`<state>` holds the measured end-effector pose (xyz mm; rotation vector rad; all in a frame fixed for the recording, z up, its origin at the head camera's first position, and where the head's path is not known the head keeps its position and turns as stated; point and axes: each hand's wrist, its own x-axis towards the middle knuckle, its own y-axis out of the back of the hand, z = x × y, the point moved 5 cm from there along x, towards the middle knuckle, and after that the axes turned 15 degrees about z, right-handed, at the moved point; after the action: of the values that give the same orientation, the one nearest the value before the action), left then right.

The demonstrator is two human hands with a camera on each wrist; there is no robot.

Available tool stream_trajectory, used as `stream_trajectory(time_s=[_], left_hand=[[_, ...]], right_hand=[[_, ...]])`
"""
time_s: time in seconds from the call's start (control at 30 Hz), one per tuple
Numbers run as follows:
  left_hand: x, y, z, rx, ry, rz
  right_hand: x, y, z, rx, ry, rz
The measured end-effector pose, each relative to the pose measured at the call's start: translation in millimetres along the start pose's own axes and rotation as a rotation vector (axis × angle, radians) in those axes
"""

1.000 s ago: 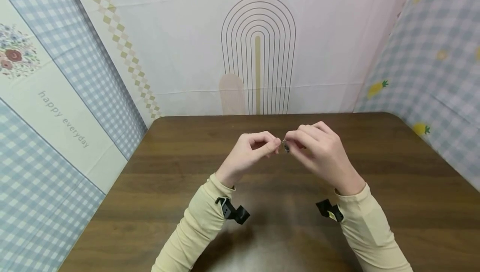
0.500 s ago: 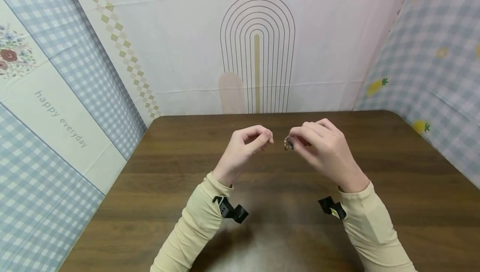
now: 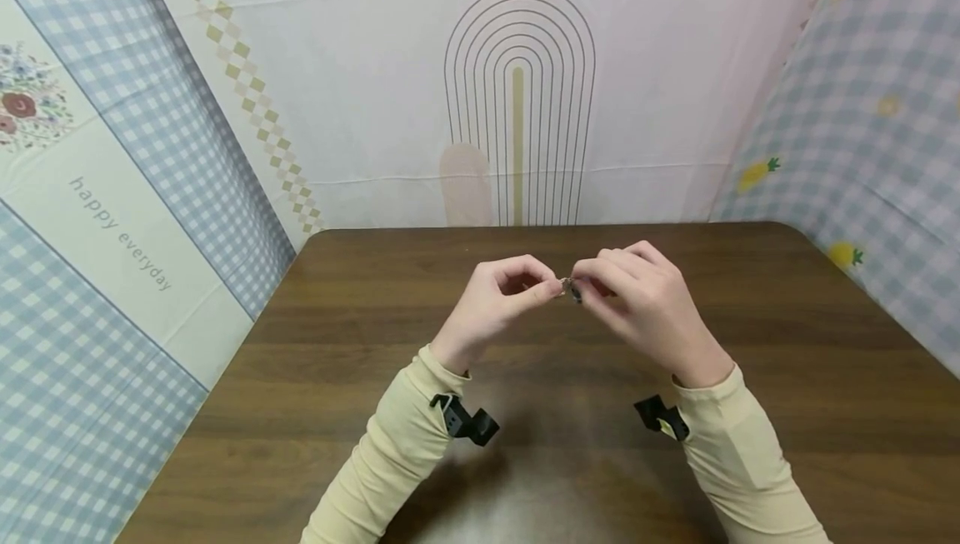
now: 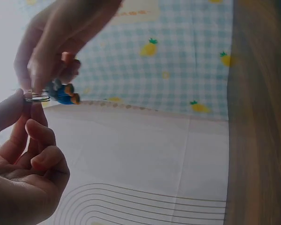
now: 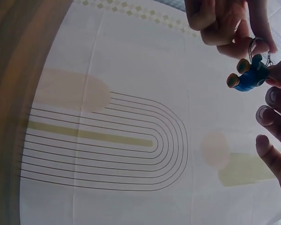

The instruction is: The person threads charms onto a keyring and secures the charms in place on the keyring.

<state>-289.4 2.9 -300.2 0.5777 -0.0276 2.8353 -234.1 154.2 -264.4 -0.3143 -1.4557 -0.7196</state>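
Observation:
A small keychain [image 3: 572, 289], a metal ring [image 4: 36, 98] with a blue and orange charm [image 5: 247, 78], is held in the air above the brown table [image 3: 375, 336]. My left hand [image 3: 551, 286] pinches the ring [image 5: 260, 46] between thumb and fingertips. My right hand [image 3: 587, 286] grips the keychain from the other side, its fingers curled by the charm [image 4: 63, 93]. The two hands touch at the fingertips. Much of the keychain is hidden by fingers in the head view.
Patterned cloth walls stand round the table: an arch print [image 3: 517, 111] at the back, blue check [image 3: 112, 194] on the left, pineapple check [image 3: 862, 152] on the right. Black wrist mounts [image 3: 465, 423] sit on both beige sleeves.
Half a second ago my left hand had drawn away, leaving the keychain in the right hand alone. It has come back and pinches the ring again.

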Motion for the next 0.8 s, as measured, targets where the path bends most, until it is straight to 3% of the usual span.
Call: stream_trajectory(time_s=[0.2, 0.43, 0.8], left_hand=[[1.4, 1.8, 3.8, -0.085, -0.012, -0.027], [1.8, 3.1, 2.0, -0.111, 0.009, -0.020], [1.2, 12.6, 4.5, -0.236, 0.008, 0.045]], right_hand=[[0, 1, 6, 0.009, -0.003, 0.007], [0, 0, 4, 0.005, -0.006, 0.009], [-1, 1, 1, 0.010, -0.028, -0.008]])
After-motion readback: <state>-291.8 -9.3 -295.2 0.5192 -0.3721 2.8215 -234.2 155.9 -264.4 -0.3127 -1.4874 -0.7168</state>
